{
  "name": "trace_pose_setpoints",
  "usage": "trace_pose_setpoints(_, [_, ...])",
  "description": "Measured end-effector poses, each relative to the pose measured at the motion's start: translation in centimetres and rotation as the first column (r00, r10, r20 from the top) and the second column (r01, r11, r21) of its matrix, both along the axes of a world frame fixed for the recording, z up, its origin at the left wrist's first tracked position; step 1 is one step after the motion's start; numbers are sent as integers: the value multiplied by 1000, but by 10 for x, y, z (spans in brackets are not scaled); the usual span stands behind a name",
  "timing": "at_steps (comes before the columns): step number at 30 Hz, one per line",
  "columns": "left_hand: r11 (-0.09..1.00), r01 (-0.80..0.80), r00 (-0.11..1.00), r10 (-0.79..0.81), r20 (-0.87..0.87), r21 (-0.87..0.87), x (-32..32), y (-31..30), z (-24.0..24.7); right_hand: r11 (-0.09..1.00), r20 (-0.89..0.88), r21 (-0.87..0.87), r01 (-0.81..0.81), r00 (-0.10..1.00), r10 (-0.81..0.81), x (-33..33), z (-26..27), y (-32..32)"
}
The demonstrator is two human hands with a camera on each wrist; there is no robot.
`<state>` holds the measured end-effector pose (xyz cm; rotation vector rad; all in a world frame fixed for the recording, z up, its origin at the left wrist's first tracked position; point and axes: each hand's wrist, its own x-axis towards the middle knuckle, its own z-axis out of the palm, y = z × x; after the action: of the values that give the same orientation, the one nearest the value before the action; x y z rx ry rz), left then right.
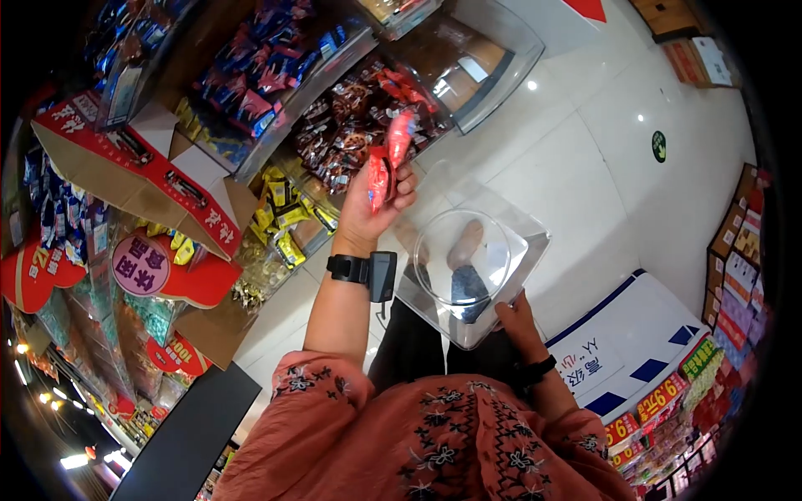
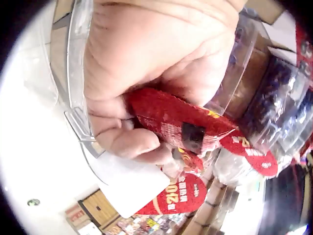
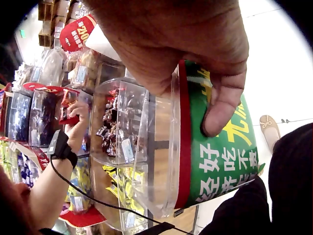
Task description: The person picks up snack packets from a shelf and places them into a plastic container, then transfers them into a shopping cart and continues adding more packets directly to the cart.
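The person's left hand (image 1: pixel 364 215) grasped a red snack packet (image 1: pixel 379 182) in curled fingers, and what looked like a second red packet (image 1: pixel 402 138) rose just beyond them. Both were held up near a bin of brown-wrapped candies (image 1: pixel 338 125), with yellow-wrapped candies (image 1: pixel 288 219) on its near side and blue-and-pink packets (image 1: pixel 251 79) to the left, on the far side. The left wrist view showed a dark patch on the nearer packet.

The right hand (image 1: pixel 520 327) was at the near right, its fingers and thumb pinching the rim of a clear plastic container (image 1: pixel 525 269), through which a foot showed. A green label with white and yellow characters (image 3: pixel 215 166) and a red edge wrapped the container's outside.

A black wrist camera (image 1: pixel 383 276) was strapped to the left wrist. To the right stood a white panel with blue diamonds (image 1: pixel 626 346), and farther off a round green sticker (image 1: pixel 659 147) lay on the tiled floor (image 1: pixel 597 179).
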<state>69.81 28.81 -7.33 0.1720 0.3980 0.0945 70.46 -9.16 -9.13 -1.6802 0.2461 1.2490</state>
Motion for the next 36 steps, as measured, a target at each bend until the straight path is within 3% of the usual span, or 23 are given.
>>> trace_pose_setpoints(2, [974,48,974,4,-228,221,0,0,-8,1000,5,-14,-4,1000,4,-2,-7,-4])
trace_pose_setpoints(8, [731,231,929,29,-368,642,37,1,0,999,-21,14,44,999,-44,1,-6,-7])
trace_pose_setpoints(12, [416,381,904,22,-428,826,88,5,12,998,-36,-3,57,998,-57,2,-7,-9])
trace_pose_setpoints(13, [325,355,917,59,-394,877,104,3,13,999,-46,-15,46,998,-47,3,-8,-10])
trace_pose_setpoints(16, [-160,249,962,151,-225,955,156,7,-15,999,-41,-21,43,998,-44,2,-13,-15])
trace_pose_setpoints(19, [-635,293,955,233,-184,715,197,3,-36,998,-34,-1,68,997,-68,-1,-21,-22])
trace_pose_setpoints(23, [-750,474,872,327,-365,461,227,-12,-63,996,-31,18,83,996,-83,2,-24,-26])
trace_pose_setpoints(27, [-779,541,774,314,-550,316,237,-20,-81,992,-34,-33,123,992,-124,5,-21,-24])
trace_pose_setpoints(33, [-754,563,705,225,-672,339,239,-24,-90,994,-26,-28,106,994,-107,13,-17,-20])
trace_pose_setpoints(36, [-802,471,798,209,-565,368,229,-24,-88,996,-41,-26,89,995,-90,17,-17,-20])
